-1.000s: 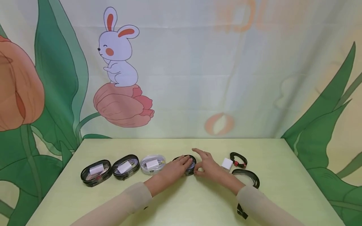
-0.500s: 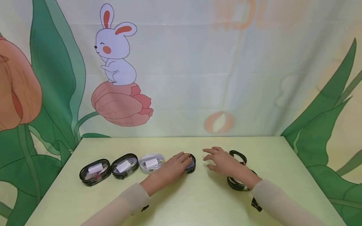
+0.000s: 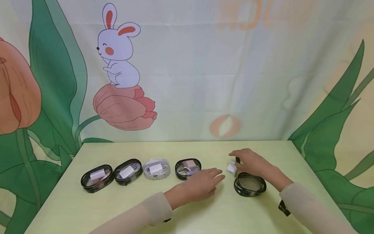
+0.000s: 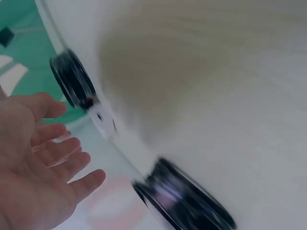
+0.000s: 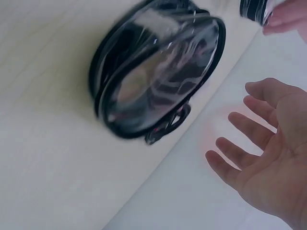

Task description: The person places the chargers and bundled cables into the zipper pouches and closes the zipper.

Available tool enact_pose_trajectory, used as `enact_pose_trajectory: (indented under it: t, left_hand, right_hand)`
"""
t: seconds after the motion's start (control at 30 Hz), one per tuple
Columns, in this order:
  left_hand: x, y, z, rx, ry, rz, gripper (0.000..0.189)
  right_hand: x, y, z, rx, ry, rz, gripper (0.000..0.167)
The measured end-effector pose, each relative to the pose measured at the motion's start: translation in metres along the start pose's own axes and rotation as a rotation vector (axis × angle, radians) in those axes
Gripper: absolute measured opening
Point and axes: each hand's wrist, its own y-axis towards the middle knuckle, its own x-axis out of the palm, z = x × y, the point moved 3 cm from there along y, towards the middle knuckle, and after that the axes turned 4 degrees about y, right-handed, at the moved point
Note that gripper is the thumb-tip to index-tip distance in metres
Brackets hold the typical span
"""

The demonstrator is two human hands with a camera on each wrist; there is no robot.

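My left hand [image 3: 201, 183], fingers extended, hovers above the table just in front of a clear, black-trimmed oval pouch [image 3: 180, 177] holding a pink plug and a cable. In the left wrist view the left palm [image 4: 43, 167] shows nothing in it. My right hand [image 3: 255, 162] reaches over a white charger plug [image 3: 232, 168], fingertips close above it. A black coiled cable [image 3: 238, 160] lies mostly hidden beneath that hand. Nearer me sits another clear pouch with black trim [image 3: 249, 184], no plug in it. The right wrist view shows the right fingers [image 5: 249, 129] spread and holding nothing.
Left of centre, a row of filled pouches stands on the pale table [image 3: 204, 214]: two with black trim [image 3: 93, 189] [image 3: 126, 182] and one with white trim [image 3: 156, 177]. Each contains a white plug. A printed rabbit curtain [image 3: 187, 65] hangs behind the table's far edge.
My left hand has lifted off the pouch with the pink plug, uncovering it, and shifted right. My right hand has moved right, away from that pouch, over to the white plug and coiled cable.
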Motion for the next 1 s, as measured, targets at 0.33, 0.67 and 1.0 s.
enact_pose_trajectory:
  t: [0.33, 0.67, 1.0]
  left_hand:
    - [0.009, 0.035, 0.048, 0.1, 0.018, -0.046, 0.061]
    - [0.016, 0.047, 0.054, 0.095, 0.082, -0.068, 0.043]
    - [0.01, 0.047, 0.036, -0.11, -0.017, -0.042, 0.035]
  right_hand:
    - [-0.011, -0.014, 0.021, 0.042, -0.014, -0.006, 0.038]
    - [-0.005, -0.017, 0.03, 0.063, 0.007, -0.015, 0.037]
    - [-0.003, -0.018, 0.041, 0.092, 0.006, 0.004, 0.038]
